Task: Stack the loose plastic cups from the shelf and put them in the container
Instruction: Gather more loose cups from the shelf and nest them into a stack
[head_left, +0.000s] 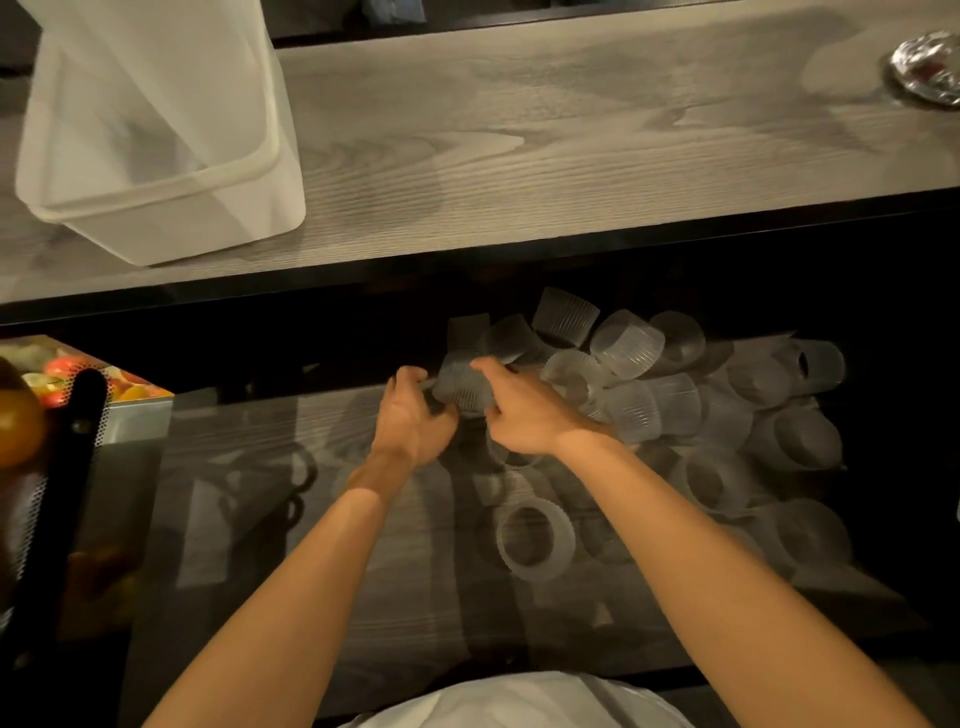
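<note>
The ribbed clear plastic cup (462, 387) lies between the left hand (410, 415) and the right hand (519, 410), both gripping it with curled fingers, the pile of loose cups (628, 345) just to its right.

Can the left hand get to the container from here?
Probably yes: the container sits on the counter above and left of the left hand, with nothing between; but that hand and the right hand grip a cup.
</note>
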